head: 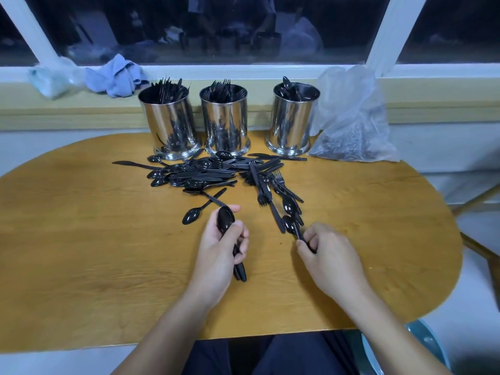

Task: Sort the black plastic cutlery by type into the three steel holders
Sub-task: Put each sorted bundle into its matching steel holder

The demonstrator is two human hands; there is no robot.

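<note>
A pile of black plastic cutlery [213, 171] lies on the wooden table [81, 239] in front of three steel holders. The left holder [169, 123] carries knives, the middle holder [226, 120] forks, the right holder [292, 120] spoons. My left hand [219, 255] grips a stacked bunch of spoons [226, 219], bowls pointing away from me. My right hand [330, 255] pinches the handle of one spoon [290, 225] at the near end of a strip of forks, knives and spoons [273, 193]. A single spoon [192, 215] lies left of my left hand.
A clear plastic bag [351, 123] with more dark cutlery leans right of the holders. A blue cloth [116, 77] and a crumpled bag [51, 79] sit on the window ledge. A chair edge [481, 253] shows at the right.
</note>
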